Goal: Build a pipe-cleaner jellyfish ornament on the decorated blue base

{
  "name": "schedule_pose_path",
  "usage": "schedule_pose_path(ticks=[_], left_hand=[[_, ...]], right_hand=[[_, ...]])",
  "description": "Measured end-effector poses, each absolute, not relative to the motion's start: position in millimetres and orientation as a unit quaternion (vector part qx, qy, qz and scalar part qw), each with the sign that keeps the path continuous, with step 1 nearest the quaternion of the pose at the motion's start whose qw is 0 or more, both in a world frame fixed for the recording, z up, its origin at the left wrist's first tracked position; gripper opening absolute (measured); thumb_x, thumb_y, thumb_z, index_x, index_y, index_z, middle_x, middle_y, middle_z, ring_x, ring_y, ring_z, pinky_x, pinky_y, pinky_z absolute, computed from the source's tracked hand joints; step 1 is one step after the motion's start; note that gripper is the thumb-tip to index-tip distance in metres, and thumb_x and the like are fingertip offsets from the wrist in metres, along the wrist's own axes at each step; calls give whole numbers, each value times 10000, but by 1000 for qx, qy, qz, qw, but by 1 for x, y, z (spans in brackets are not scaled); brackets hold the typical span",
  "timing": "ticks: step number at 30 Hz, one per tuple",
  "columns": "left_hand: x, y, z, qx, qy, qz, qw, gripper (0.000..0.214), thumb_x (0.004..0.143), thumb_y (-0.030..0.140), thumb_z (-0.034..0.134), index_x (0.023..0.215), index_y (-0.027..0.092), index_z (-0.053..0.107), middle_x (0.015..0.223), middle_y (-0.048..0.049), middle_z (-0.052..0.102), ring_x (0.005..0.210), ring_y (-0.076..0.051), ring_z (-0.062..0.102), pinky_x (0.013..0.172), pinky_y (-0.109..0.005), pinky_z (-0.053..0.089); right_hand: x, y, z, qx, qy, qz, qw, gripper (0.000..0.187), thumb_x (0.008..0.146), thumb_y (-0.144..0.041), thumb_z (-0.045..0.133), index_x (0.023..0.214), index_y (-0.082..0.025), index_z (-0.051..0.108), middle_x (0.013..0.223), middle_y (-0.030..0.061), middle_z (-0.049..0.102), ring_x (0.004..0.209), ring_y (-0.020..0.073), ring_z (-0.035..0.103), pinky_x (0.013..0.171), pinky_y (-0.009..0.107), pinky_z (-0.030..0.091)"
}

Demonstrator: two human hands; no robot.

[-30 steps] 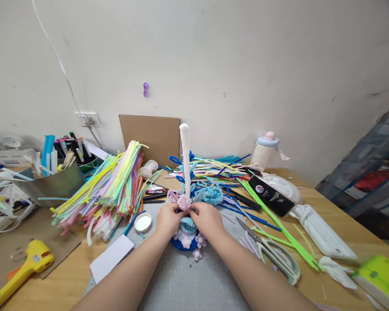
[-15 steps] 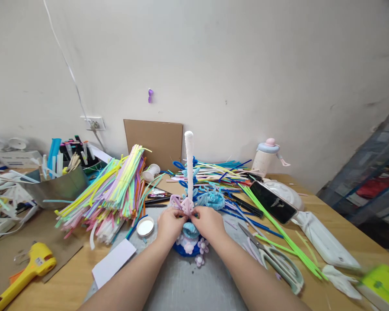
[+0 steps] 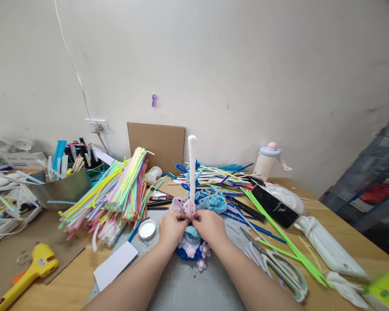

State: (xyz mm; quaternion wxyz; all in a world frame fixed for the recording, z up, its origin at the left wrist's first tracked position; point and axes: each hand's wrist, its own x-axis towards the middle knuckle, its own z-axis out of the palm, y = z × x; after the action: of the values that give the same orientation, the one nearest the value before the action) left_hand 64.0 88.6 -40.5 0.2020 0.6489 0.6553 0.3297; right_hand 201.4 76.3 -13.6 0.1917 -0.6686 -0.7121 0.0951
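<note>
Seemingly, the left hand (image 3: 172, 228) and right hand (image 3: 210, 227), equally near, are pinching the pink piece (image 3: 189, 208) low down, from eight and four o'clock; behind it, the white stick (image 3: 192, 168) is standing upright towards twelve.

The scene was viewed by a single camera worn on the person's head, directed forward and down. The table (image 3: 69, 278) was overlooked from its near side, and the wall (image 3: 214, 65) behind it was faced almost squarely, the upper half being filled by it. The forearms (image 3: 129, 276) were shown entering from the bottom edge, and the hands (image 3: 211, 226) were seen from near, below centre. Shelving (image 3: 376, 177) was caught obliquely at far right. A wide field was covered.
</note>
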Motion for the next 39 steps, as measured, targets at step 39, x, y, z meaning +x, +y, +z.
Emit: schedule_pose_path(ticks=[39], left_hand=[[65, 93, -48, 648, 687, 299, 138, 232, 634, 383, 664, 603, 194, 533, 681, 11, 590, 722, -174, 539, 594, -254, 301]], right_hand=[[200, 78, -13, -692, -692, 104, 177, 167, 757, -336, 546, 821, -316, 699, 791, -14, 725, 782, 177, 657, 582, 236, 380]])
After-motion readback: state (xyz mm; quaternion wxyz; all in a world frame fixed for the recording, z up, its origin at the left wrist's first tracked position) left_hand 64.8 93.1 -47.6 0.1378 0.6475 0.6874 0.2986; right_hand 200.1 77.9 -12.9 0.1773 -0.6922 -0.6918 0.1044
